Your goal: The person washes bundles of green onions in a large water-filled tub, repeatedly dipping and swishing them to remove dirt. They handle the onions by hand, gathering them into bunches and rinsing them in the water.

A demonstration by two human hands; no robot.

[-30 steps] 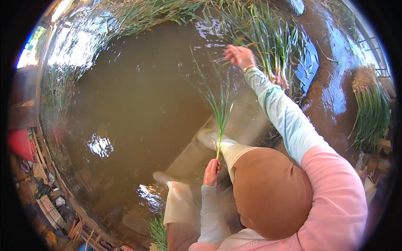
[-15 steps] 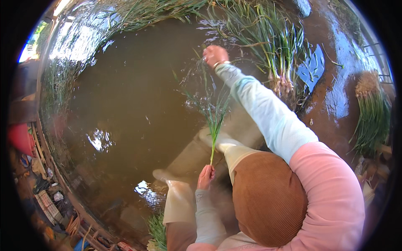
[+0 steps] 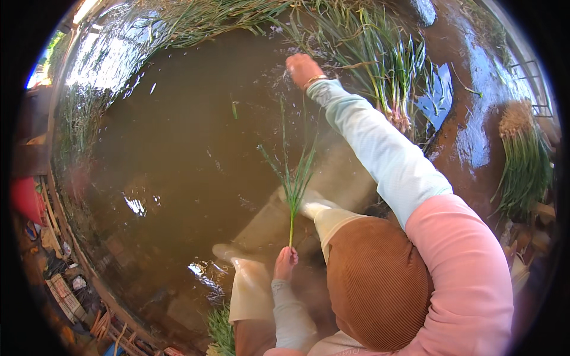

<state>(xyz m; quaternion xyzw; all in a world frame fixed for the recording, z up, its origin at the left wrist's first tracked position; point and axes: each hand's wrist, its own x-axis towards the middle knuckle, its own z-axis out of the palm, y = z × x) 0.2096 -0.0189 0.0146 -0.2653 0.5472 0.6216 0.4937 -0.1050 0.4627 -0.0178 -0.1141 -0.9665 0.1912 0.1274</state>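
Note:
My left hand (image 3: 286, 263) is closed round the lower end of a green onion (image 3: 294, 196), whose leaves fan out over the muddy water. Stretched out to the far side, my right hand (image 3: 304, 68) hovers above the water beside a pile of green onions (image 3: 392, 83) with pale, rooty ends. Its fingers are bent and smeared by motion, so whether they hold anything is unclear. A short green leaf piece (image 3: 234, 108) lies in the water to the left of that hand.
My legs reach into the brown water (image 3: 172, 148), a foot under the surface. Loose leaves (image 3: 219, 18) line the far edge. A tied green onion bundle (image 3: 522, 157) lies at right, a blue sheet (image 3: 436, 98) beside the pile. Clutter and a red object (image 3: 28, 200) sit at left.
My left hand has come nearer and slightly left with the green onion. The right hand has risen a little farther out, and a leaf piece now shows in the water left of it.

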